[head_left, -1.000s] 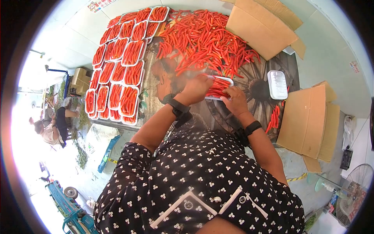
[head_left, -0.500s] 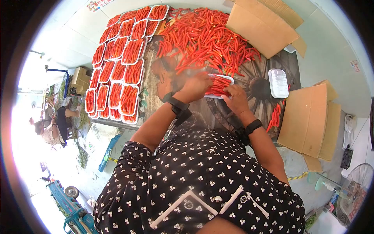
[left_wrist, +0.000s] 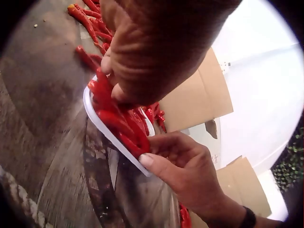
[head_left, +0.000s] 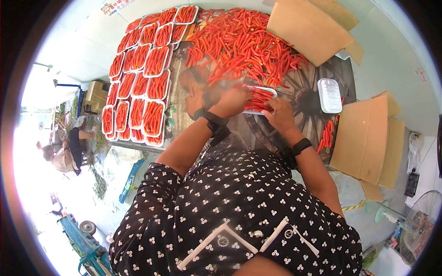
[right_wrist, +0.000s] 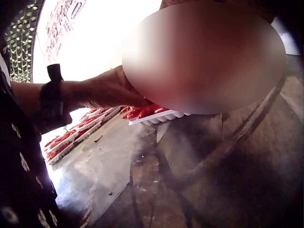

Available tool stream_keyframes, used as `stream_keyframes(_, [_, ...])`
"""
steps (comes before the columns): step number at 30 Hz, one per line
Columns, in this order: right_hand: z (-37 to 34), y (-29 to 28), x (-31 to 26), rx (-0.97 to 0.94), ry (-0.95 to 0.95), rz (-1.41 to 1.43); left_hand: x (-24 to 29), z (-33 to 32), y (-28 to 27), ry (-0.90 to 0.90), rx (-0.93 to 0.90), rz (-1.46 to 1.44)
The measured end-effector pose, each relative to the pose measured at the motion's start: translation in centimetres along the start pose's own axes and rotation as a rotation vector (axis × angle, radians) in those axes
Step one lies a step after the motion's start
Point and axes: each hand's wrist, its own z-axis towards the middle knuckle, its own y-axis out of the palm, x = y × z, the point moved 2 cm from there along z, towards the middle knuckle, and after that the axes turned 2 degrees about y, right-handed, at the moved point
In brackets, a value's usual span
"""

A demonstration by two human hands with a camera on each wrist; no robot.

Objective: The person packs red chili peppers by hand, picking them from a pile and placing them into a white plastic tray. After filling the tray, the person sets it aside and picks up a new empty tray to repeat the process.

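A white tray (head_left: 273,91) filled with red chilies (head_left: 261,100) lies below the big chili pile, between the two hands. At its left end the left hand (head_left: 234,100) has its fingertips bent onto the chilies; in the left wrist view this hand (left_wrist: 152,52) covers part of them. The right hand (head_left: 280,116) is at the opposite end, and in the left wrist view its thumb and fingers (left_wrist: 183,166) pinch chili ends by the tray rim (left_wrist: 111,137). A blurred patch hides much of the right wrist view, where the left hand (right_wrist: 107,89) touches the tray's chilies.
Stacked trays of chilies (head_left: 156,87) fill the table's left side. A loose chili pile (head_left: 244,43) spreads across the back. At the right are an empty white tray (head_left: 329,96), a few chilies (head_left: 326,134) and cardboard boxes (head_left: 308,30). Another person (head_left: 64,152) sits far left.
Both hands stay at the filled tray, with only small shifts of the fingers and of the right hand. The head view has moved slightly.
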Motion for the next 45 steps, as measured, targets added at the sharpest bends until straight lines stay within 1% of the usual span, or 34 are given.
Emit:
stream_keyframes(2, [0.0,0.0,0.0,0.010,0.002,-0.008,0.4,0.0,-0.4,-0.008,-0.016,0.005])
stream_keyframes(4, [-0.1,-0.4,-0.2,0.015,0.009,-0.013,0.6,-0.2,-0.6,0.013,0.032,-0.007])
stream_keyframes(6, [0.0,-1.1,-0.3,0.049,-0.074,-0.069,0.6,-0.4,-0.8,0.018,0.034,0.006])
stream_keyframes(7, [0.1,-1.1,0.0,0.049,-0.074,-0.070,0.6,-0.4,-0.8,0.018,0.038,0.020])
stream_keyframes(9, [0.7,-1.6,1.4,0.078,0.095,0.073,0.8,-0.6,-0.9,0.001,0.030,0.014])
stream_keyframes(13, [3.1,-3.3,3.3,0.114,0.078,-0.013,1.1,-1.0,-1.6,-0.030,0.010,-0.033])
stream_keyframes(14, [3.8,-3.2,4.0,0.132,0.040,-0.053,0.8,-1.1,-1.1,-0.034,0.007,-0.033])
stream_keyframes(15, [4.4,-3.0,4.5,0.148,0.006,-0.092,0.2,-1.2,-0.3,0.027,0.073,-0.013])
stream_keyframes(16, [5.0,-2.9,4.4,0.140,0.012,-0.087,0.2,-1.4,-0.1,0.088,0.136,0.005])
stream_keyframes(17, [5.5,-2.8,4.3,0.111,0.043,-0.140,0.0,-1.5,0.3,0.084,0.126,-0.003])
stream_keyframes(19, [6.9,-2.1,4.8,0.027,0.126,-0.247,0.3,-1.1,-0.4,0.156,0.127,0.019])
stream_keyframes(20, [7.2,-1.9,4.9,0.022,0.128,-0.245,0.6,-1.1,-0.7,0.153,0.123,0.016])
stream_keyframes(22, [7.8,-1.3,5.0,0.001,0.117,-0.256,0.8,-1.3,-1.0,0.071,0.072,0.017])
stream_keyframes(23, [8.1,-1.0,5.0,-0.005,0.114,-0.251,0.7,-1.4,-1.0,0.063,0.070,0.017])
stream_keyframes(25, [8.5,-0.8,5.0,-0.070,0.172,-0.316,0.8,-1.4,-1.0,0.076,0.125,-0.029])
stream_keyframes(29, [8.4,-1.2,5.2,-0.103,0.162,-0.286,0.8,-1.3,-0.9,0.107,0.171,-0.007])
stream_keyframes(31, [7.7,-2.3,5.0,0.082,0.116,-0.190,0.6,-1.2,-0.6,0.016,0.089,0.012])
stream_keyframes(32, [7.3,-2.8,4.9,0.079,0.113,-0.189,0.6,-1.3,-0.7,0.012,0.090,0.011])
stream_keyframes(34, [5.8,-4.6,4.2,0.259,0.218,0.151,0.5,-1.3,-0.7,0.009,0.109,-0.021])
stream_keyframes(35, [5.2,-5.3,3.6,0.259,0.220,0.149,0.6,-1.1,-0.7,0.010,0.109,-0.023])
stream_keyframes(37, [3.9,-6.0,3.0,0.245,0.448,0.520,1.1,-0.7,-1.0,0.026,0.151,-0.033])
stream_keyframes(38, [3.3,-5.3,3.5,0.250,0.454,0.518,1.3,-0.4,-1.1,0.033,0.147,-0.036])
stream_keyframes(40, [2.3,-3.6,3.5,0.202,0.441,0.672,1.9,0.3,-1.5,0.106,0.145,0.004])
stream_keyframes(41, [1.7,-2.8,3.7,0.171,0.507,0.799,2.2,0.6,-1.6,0.113,0.141,0.003])
stream_keyframes(44, [1.0,-1.1,4.7,0.143,0.522,0.758,2.6,1.0,-1.8,0.093,0.105,-0.063])
stream_keyframes(45, [0.8,-1.0,4.3,0.167,0.536,0.795,2.8,1.0,-1.9,0.083,0.111,-0.069])
